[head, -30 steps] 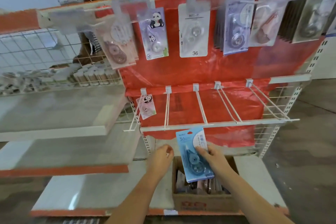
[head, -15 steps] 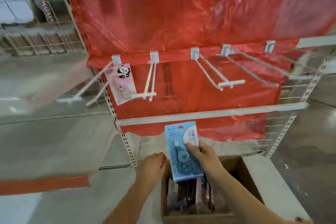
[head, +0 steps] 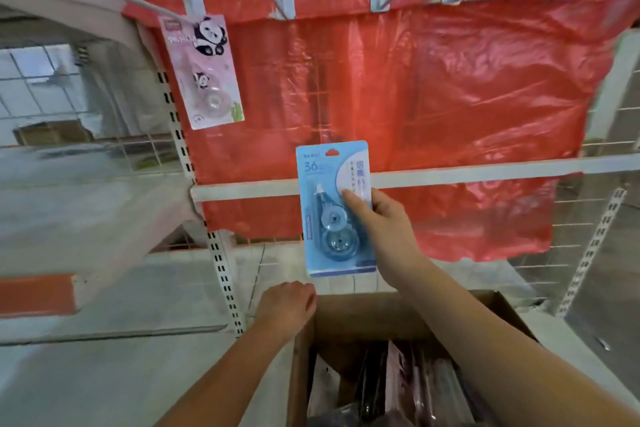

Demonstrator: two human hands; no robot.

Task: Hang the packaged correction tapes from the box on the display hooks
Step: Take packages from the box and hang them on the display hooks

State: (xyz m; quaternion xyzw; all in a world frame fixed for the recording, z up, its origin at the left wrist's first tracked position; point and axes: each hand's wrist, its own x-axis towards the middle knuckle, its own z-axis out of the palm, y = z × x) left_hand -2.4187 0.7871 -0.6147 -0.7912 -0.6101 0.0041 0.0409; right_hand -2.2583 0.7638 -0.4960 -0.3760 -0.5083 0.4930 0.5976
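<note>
My right hand (head: pixel 388 232) pinches a blue packaged correction tape (head: pixel 332 208) by its right edge and holds it upright above the cardboard box (head: pixel 349 314). Several more packs (head: pixel 408 388) stand inside the box. My left hand (head: pixel 285 307) grips the box's far left corner. A row of white display hooks (head: pixel 285 2) runs along the top against a red plastic sheet. A pink panda-print correction tape pack (head: pixel 202 71) hangs from the leftmost hook.
A white crossbar (head: pixel 467 172) spans the rack just behind the held pack. A slotted white upright (head: pixel 207 236) stands at the left, with pale shelves (head: pixel 86 218) beyond it. A wire grid backs the rack, and a second slotted upright (head: pixel 595 246) stands at the right.
The view has tilted down and moved closer to the rack. My right hand has raised the blue pack higher above the box. My left hand stays at the box corner.
</note>
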